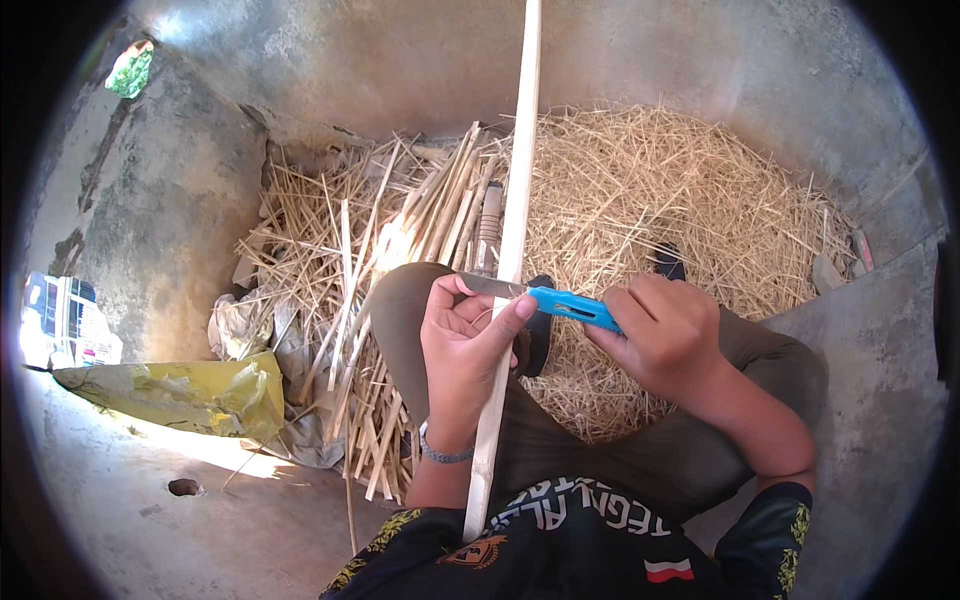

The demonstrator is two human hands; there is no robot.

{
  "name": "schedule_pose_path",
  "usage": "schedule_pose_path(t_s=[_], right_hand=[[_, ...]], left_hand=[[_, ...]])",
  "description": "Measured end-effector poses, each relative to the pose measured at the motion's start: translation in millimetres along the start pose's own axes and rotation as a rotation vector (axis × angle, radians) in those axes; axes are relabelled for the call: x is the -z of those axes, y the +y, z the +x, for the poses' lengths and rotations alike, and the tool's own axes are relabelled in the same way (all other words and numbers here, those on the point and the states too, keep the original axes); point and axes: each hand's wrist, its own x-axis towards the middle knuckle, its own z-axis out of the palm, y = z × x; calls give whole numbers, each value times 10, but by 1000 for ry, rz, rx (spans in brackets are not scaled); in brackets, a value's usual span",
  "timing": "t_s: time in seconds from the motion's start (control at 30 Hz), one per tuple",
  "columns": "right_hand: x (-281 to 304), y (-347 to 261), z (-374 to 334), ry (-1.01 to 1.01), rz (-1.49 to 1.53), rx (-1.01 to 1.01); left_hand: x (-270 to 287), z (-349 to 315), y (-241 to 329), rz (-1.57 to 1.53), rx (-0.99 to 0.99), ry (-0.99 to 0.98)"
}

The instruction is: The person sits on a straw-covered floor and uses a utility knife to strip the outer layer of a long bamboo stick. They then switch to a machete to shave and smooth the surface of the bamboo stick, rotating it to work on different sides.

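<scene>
A long pale strip of split bamboo or wood (519,170) stands nearly upright in front of me, its lower end against my shirt. My left hand (462,335) is closed around its middle, thumb in front. My right hand (668,325) grips the blue handle of a utility knife (578,307), fingers wrapped round it. The grey blade points left and crosses the strip just above my left thumb, close to the left fingers. A thin curl of shaving shows beside that hand.
Loose straw-like shavings (680,190) heap up ahead and right. Many cut strips (440,215) lie in a pile at the left, a brown-handled tool (488,225) beside them. A yellow sack (190,393) lies farther left. Concrete walls (640,60) surround this spot; my crossed legs (770,375) are below.
</scene>
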Motion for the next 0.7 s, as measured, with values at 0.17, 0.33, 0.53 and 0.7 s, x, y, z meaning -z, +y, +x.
schedule_pose_path(t_s=[0.17, 0.33, 0.53, 0.7], right_hand=[[-11, 4, -5, 20, -16, 12], [13, 12, 0, 2, -21, 17], [98, 3, 24, 12, -67, 35], [124, 28, 29, 15, -110, 15]], left_hand=[[0, -1, -2, -62, -4, -9], [49, 1, -43, -98, -42, -44], [34, -35, 6, -76, -79, -74], [20, -59, 10, -79, -76, -75]])
